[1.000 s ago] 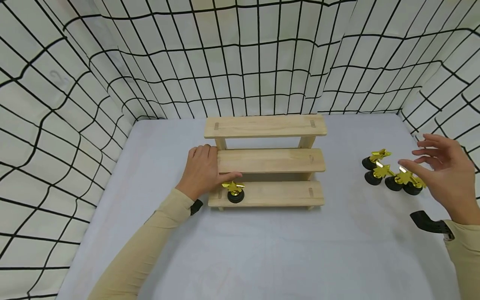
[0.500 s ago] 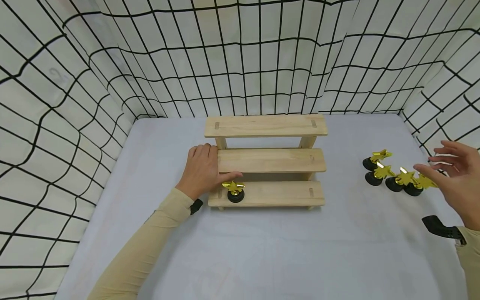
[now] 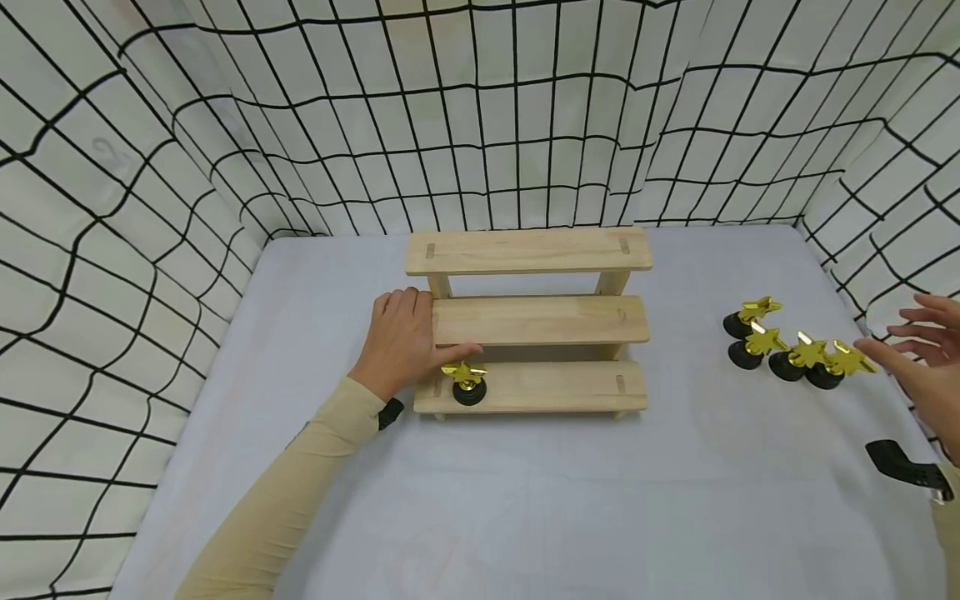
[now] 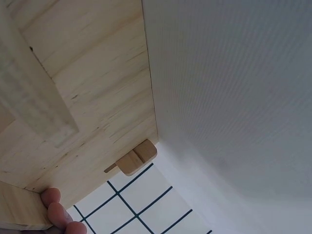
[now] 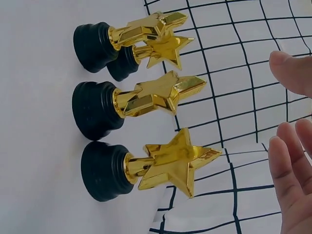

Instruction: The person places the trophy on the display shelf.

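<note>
My left hand (image 3: 401, 342) grips the left end of the middle step of a three-tier wooden display shelf (image 3: 540, 321). In the left wrist view its fingertips (image 4: 57, 214) curl at a wooden board's edge. On the bottom step's left end, under my thumb, stands a gold star trophy (image 3: 468, 385) with a round black base. To the right, my right hand (image 3: 930, 358) hovers with fingers apart and nothing in them. Just left of it several more star trophies (image 3: 806, 358) stand upright in a cluster; the nearest star trophy (image 5: 170, 163) shows large in the right wrist view.
A white cloth (image 3: 570, 508) covers the table. Behind it and along both sides rise white walls with a black wire-like grid (image 3: 517, 117). Black straps with a dark piece (image 3: 903, 465) sit at my wrists.
My right hand has drawn away to the right from the trophy cluster, partly leaving the head view. My left hand, the shelf and the trophies stay in place.
</note>
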{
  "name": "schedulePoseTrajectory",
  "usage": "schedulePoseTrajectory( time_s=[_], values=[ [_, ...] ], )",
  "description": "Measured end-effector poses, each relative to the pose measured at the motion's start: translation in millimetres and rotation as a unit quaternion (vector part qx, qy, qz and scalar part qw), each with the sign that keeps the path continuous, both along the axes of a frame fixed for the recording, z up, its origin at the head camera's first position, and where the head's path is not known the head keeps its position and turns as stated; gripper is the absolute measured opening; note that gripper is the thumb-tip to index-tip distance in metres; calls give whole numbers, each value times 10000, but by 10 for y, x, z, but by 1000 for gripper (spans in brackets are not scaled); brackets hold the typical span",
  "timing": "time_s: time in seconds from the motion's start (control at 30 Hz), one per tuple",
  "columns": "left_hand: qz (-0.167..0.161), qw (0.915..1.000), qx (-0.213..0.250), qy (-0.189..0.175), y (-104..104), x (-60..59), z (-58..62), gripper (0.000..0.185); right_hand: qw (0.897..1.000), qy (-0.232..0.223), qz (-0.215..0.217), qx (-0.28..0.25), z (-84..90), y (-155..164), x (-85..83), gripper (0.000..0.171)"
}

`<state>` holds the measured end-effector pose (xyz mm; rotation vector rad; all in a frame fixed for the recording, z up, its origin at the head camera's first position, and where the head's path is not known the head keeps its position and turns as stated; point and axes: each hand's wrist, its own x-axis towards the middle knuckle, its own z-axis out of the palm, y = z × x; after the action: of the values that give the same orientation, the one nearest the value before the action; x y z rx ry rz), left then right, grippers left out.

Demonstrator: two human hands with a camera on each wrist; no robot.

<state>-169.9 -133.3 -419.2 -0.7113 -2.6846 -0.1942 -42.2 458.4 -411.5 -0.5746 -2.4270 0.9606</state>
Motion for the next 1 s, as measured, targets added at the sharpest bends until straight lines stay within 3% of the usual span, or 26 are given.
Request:
schedulePoseTrajectory(
  time_s=[0.37, 0.77, 1.0],
  values=[
    [-10, 10000, -4, -2, 2, 3, 9, 90, 9973, 19, -141, -721, -126, 14, 55, 74],
    [-85, 9999, 29, 53, -2, 5, 9, 88, 9976, -411, 358, -432, -335, 73, 142, 78],
    [-106, 9999, 44, 59, -1, 7, 6, 88, 9990, -366, -56, -237, -346, 80, 141, 78]
  ],
)
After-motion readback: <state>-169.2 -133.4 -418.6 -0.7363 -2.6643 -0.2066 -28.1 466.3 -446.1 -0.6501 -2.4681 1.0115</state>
